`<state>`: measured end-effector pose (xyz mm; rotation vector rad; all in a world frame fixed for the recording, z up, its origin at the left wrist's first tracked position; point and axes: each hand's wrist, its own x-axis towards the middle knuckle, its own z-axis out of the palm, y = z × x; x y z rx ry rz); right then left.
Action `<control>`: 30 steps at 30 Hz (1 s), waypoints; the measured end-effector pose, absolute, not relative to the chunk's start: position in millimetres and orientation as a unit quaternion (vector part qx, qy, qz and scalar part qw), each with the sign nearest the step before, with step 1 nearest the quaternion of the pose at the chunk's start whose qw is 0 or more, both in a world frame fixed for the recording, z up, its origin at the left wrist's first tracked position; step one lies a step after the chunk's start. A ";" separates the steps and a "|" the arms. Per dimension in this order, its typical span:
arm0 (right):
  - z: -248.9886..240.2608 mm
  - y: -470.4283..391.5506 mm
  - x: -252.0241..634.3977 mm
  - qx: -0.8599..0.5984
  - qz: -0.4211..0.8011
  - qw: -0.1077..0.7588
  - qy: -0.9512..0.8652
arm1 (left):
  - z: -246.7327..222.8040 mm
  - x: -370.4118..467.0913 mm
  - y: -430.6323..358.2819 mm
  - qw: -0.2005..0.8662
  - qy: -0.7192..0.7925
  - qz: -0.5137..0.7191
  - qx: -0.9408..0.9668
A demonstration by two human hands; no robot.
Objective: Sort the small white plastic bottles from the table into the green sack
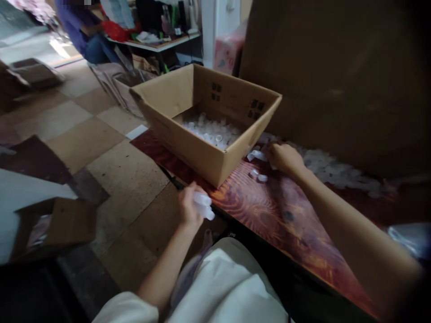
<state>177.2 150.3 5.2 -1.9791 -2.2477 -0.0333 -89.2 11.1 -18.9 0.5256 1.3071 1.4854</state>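
My left hand (191, 205), just off the table's front edge, is closed around a few translucent white plastic pieces (203, 205), short and tube-like. My right hand (282, 157) reaches over the table beside the box's right corner. Its fingers curl downward and what they grip, if anything, is hidden. Close to its fingertips lie similar plastic pieces (256, 155), and two loose ones (258, 175) rest nearer to me. An open cardboard box (188, 148) stands on the table with many of these pieces (218, 132) inside.
The red wood-grain table (269, 211) runs along my right. More white pieces (340, 168) are heaped at its back against a large cardboard sheet (330, 80). A smaller box (70, 222) sits low at left. Further off, a person (81, 31) sits near a cluttered desk (158, 45).
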 end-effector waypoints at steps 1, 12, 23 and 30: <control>5.9 147.5 175.9 -0.662 -0.017 0.095 -0.743 | -18.4 -84.2 0.9 0.541 0.542 0.601 0.230; -0.1 50.7 141.9 -0.623 0.055 0.378 -0.683 | -30.2 -32.5 -48.8 0.698 0.493 0.420 0.306; -9.0 -25.7 109.9 -0.669 0.201 0.527 -0.483 | -36.3 -38.1 -58.1 0.772 0.440 0.314 0.334; -14.2 -89.6 80.9 -0.582 0.501 0.578 -0.277 | -55.7 -37.1 -87.5 0.850 0.380 0.235 0.279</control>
